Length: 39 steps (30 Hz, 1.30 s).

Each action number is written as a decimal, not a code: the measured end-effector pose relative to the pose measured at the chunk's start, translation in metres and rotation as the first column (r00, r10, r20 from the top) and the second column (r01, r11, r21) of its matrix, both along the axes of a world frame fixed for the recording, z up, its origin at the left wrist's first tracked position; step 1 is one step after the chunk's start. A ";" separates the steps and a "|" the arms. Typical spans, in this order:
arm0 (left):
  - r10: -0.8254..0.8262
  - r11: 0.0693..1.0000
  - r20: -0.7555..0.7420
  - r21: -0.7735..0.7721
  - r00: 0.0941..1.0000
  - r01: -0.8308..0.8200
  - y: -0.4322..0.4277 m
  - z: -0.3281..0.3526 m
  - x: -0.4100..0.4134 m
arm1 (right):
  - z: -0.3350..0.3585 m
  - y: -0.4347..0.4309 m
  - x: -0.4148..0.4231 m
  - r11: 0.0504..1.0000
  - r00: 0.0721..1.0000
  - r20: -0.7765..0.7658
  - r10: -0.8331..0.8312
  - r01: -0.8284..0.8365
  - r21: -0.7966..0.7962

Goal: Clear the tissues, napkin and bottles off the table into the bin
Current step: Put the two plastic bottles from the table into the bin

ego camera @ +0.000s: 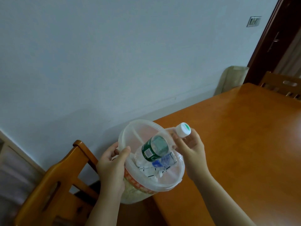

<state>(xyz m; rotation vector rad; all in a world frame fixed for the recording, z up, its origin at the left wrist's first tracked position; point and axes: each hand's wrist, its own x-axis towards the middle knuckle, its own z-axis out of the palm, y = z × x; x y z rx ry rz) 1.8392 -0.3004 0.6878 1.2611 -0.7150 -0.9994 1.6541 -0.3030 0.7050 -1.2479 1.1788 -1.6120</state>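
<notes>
A clear plastic bottle (156,146) with a green label and a white cap points bottom-first into the white bin (169,183). My right hand (189,146) grips it near the cap, above the bin's right rim. My left hand (110,163) pinches the bin's translucent swing lid (138,132) at the left rim and holds it tipped up. Inside the bin lie crumpled white tissues (151,171) and a second clear bottle with a blue label (163,161).
The bin stands at the corner of an orange wooden table (236,144). A wooden chair (61,181) is at the lower left, beside the bin. Another chair (283,85) and a doorway are at the far right. A pale wall fills the background.
</notes>
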 end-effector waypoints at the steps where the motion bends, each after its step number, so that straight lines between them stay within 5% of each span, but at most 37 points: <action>1: 0.002 1.000 -0.007 -0.005 1.000 -0.002 0.001 0.001 0.000 | -0.005 0.003 0.004 0.999 0.999 -0.046 0.025 -0.024 0.022; 11: 0.005 1.000 -0.004 0.001 1.000 -0.005 0.007 -0.001 0.008 | -0.032 0.025 0.025 0.952 0.904 -0.311 0.294 -0.249 0.177; 18: 0.040 0.999 0.000 0.004 0.999 -0.040 0.007 -0.005 0.013 | -0.037 0.025 0.020 0.931 0.867 -0.347 0.357 -0.300 0.208; 23: 0.065 0.998 -0.013 -0.002 0.998 -0.065 0.004 -0.008 0.016 | -0.043 0.026 0.019 0.927 0.907 -0.209 0.365 -0.333 0.173; 31: 0.059 0.998 -0.042 -0.012 0.997 -0.060 0.003 -0.010 0.018 | -0.045 0.028 0.013 0.936 0.779 -0.520 0.350 -0.270 0.226; 39: 0.039 0.999 -0.048 0.005 0.998 -0.039 0.005 -0.014 0.025 | -0.027 0.043 -0.004 0.967 0.787 -0.562 0.256 -0.217 0.136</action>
